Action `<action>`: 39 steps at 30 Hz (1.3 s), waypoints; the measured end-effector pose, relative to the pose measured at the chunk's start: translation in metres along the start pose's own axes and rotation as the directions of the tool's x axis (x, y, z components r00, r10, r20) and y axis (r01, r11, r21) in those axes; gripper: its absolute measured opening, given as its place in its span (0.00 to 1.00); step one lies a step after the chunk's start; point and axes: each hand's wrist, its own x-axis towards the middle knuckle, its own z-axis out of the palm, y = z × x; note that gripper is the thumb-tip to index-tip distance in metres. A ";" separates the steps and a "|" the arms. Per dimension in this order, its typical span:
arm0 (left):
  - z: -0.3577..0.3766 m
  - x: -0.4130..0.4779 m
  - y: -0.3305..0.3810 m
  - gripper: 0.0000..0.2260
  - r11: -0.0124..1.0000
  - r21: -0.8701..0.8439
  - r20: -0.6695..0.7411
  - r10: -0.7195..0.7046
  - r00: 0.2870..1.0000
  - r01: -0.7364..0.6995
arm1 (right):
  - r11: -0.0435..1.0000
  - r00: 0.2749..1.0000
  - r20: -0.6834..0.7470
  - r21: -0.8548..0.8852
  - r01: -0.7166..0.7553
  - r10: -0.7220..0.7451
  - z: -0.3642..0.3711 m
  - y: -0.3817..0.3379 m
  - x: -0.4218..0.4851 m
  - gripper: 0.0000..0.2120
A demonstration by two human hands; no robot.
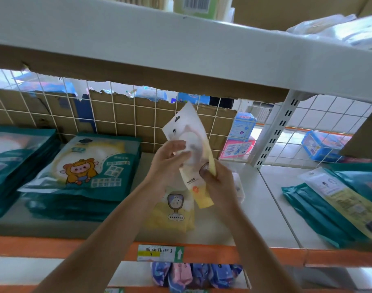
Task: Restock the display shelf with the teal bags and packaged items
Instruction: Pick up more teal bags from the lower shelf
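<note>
Both my hands hold one white and yellow packet [189, 144] upright above the middle of the white shelf [265, 208]. My left hand [170, 157] pinches its left edge and my right hand [215, 176] grips its lower right edge with the thumb on the front. Under my hands lies another yellow packet with a cartoon picture [174, 210]. A stack of teal bags with a cartoon figure [85, 172] lies to the left, and a second teal stack [16, 161] at the far left. More teal bags [320, 210] lie at the right under a long clear packet [345, 199].
An upper shelf board [181, 49] hangs low over the working area. A white wire grid backed with cardboard [121, 119] closes the rear. A slotted white upright [276, 132] divides the bays. An orange front rail carries a price label [159, 252]; small packs [191, 275] sit below.
</note>
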 end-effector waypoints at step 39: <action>-0.034 0.022 -0.069 0.20 0.935 0.252 -0.108 -0.228 0.968 0.248 | 0.966 0.952 0.166 -0.076 -0.247 0.256 0.027 0.070 -0.041 0.22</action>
